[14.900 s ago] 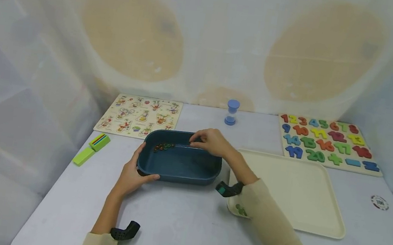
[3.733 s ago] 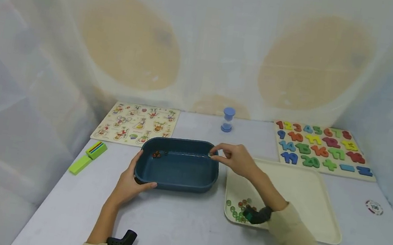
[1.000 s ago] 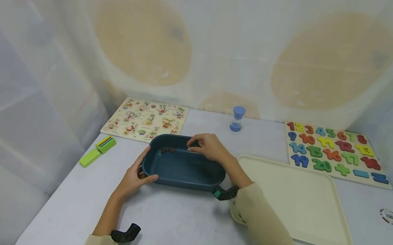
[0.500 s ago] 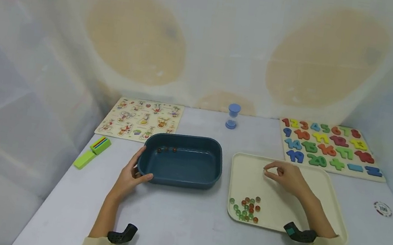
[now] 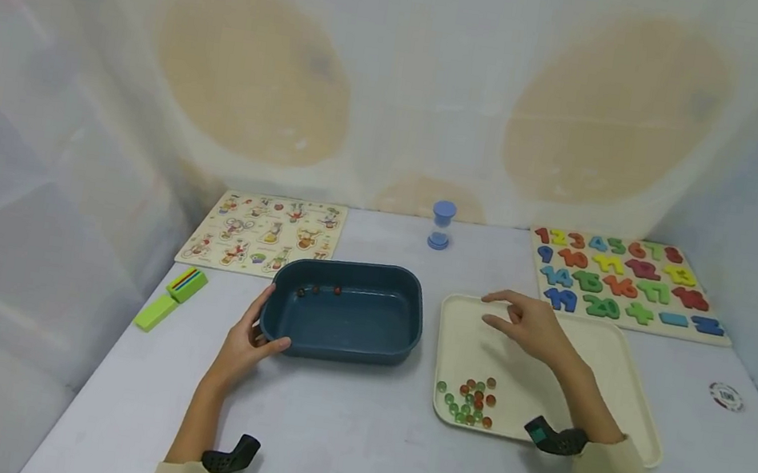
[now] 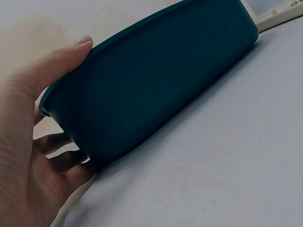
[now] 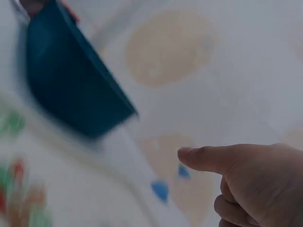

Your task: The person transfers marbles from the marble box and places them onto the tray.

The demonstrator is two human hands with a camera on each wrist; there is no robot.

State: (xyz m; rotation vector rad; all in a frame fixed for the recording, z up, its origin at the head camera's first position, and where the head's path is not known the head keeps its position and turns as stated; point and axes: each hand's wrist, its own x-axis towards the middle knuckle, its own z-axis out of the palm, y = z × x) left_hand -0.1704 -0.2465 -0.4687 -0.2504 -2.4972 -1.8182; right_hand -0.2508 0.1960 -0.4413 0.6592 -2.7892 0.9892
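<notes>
My left hand (image 5: 241,348) grips the left end of a dark blue basin (image 5: 352,326). In the left wrist view its thumb (image 6: 71,56) lies over the rim while the other fingers curl against the end wall. Three reddish-brown marbles (image 5: 337,291) sit near the basin's far left side. Over the cream tray (image 5: 467,334) hovers my right hand (image 5: 532,329), thumb and index finger spread apart, nothing between them. Several green and red marbles (image 5: 478,401) cluster in the tray's near left corner. The right wrist view shows that hand's thumb (image 7: 208,158) pointing out, with the basin (image 7: 71,75) blurred beyond.
Behind the basin lies a picture puzzle board (image 5: 266,233); a number puzzle board (image 5: 623,283) lies behind the tray. A blue sand timer (image 5: 441,225) stands between them. Green blocks (image 5: 169,300) lie at left, a round chip (image 5: 726,396) at right. Fabric walls enclose the table.
My right hand has gone from inside the basin to over the tray, and its pinched fingertips have parted. Fewer marbles lie in the basin than earlier. The left hand keeps its hold.
</notes>
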